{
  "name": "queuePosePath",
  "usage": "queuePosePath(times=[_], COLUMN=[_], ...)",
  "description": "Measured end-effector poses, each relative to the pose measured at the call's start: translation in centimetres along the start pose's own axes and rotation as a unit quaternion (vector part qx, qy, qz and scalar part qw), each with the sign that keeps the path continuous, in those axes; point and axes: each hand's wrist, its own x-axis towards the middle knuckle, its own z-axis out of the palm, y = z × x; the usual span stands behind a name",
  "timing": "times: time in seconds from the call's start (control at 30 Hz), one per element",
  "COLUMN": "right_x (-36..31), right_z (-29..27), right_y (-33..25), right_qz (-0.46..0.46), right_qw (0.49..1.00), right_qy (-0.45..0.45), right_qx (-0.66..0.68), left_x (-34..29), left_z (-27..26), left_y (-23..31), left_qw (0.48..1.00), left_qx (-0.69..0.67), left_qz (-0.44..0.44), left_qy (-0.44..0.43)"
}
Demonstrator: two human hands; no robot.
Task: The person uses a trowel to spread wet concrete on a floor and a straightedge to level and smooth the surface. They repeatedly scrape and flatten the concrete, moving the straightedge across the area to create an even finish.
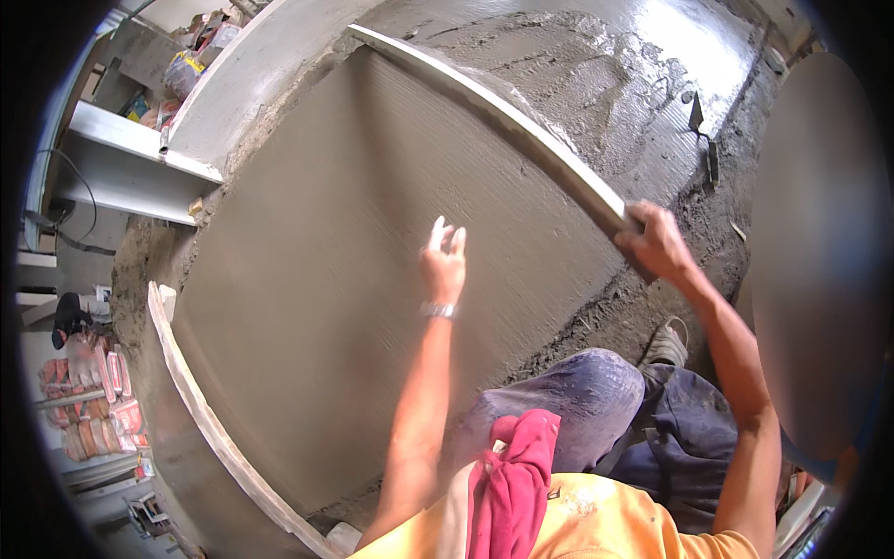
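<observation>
My right hand (656, 244) is closed around the near end of a long, pale screed board (503, 107). The board slants away to the far left, its long edge on the wet mortar. Smooth grey mortar (307, 233) spreads on its near side, with faint ridges close to the board. Beyond it lies rougher, wetter mortar (568, 74). Over the smooth part hovers my left hand (442, 261), fingers apart and holding nothing, a watch (438, 309) on its wrist. A trowel (712, 158) with a dark handle rests at the far right edge of the mortar.
Along the left side runs another long, pale strip (200, 401). Stacked bags (98, 396) stand at the far left, below a white ledge (140, 144). Crumbly mortar (582, 326) borders the slab near my knee (582, 396). A large blurred shape (819, 252) blocks the right side.
</observation>
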Motion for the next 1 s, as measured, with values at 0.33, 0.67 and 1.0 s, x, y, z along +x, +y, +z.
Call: queuePosePath(times=[0.33,0.67,1.0], right_x=[-11.2,-17.4,-19.6], right_z=[12.9,18.9,20.3], right_y=[-1.3,0.9,1.1], right_qz=[-0.002,-0.054,0.005], right_qw=[0.997,0.989,0.996], right_qy=[0.042,0.055,0.001], right_qx=[-0.062,-0.124,-0.091], left_x=[6.5,2.7,2.4], left_z=[3.7,4.4,4.4], left_y=[1.8,-2.0,-5.8], left_qw=[0.999,0.979,0.971], left_qx=[0.003,0.192,0.233], left_qz=[-0.011,-0.057,-0.057], left_qy=[0.042,0.025,0.01])
